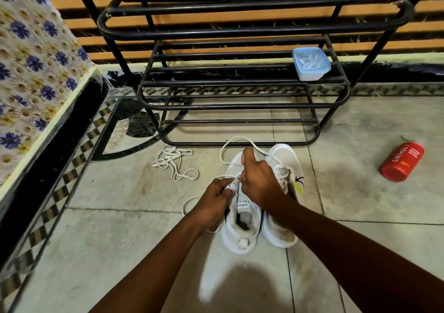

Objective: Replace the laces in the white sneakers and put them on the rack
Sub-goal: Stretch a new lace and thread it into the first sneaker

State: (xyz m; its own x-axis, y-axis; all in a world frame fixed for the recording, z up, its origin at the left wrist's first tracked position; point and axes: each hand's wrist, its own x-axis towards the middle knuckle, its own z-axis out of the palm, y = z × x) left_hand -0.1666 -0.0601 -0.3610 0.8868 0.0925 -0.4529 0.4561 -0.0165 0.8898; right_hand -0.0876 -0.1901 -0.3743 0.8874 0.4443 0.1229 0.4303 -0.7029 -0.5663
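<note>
Two white sneakers stand side by side on the tiled floor, toes toward the black metal rack (240,106). Over the left sneaker (241,228), my left hand (215,201) pinches a white lace (230,144) at the eyelets by the tongue. My right hand (258,180) grips the same lace just to the right, and a loop of it arcs up past the toe. The right sneaker (283,231) is laced and partly hidden behind my right forearm. A loose heap of another white lace (174,162) lies on the floor to the left.
A lidded blue plastic box (311,64) sits on the rack's middle shelf at the right. A red can (402,161) lies on its side on the floor, far right. A flower-patterned ledge (36,72) with a black edge runs along the left.
</note>
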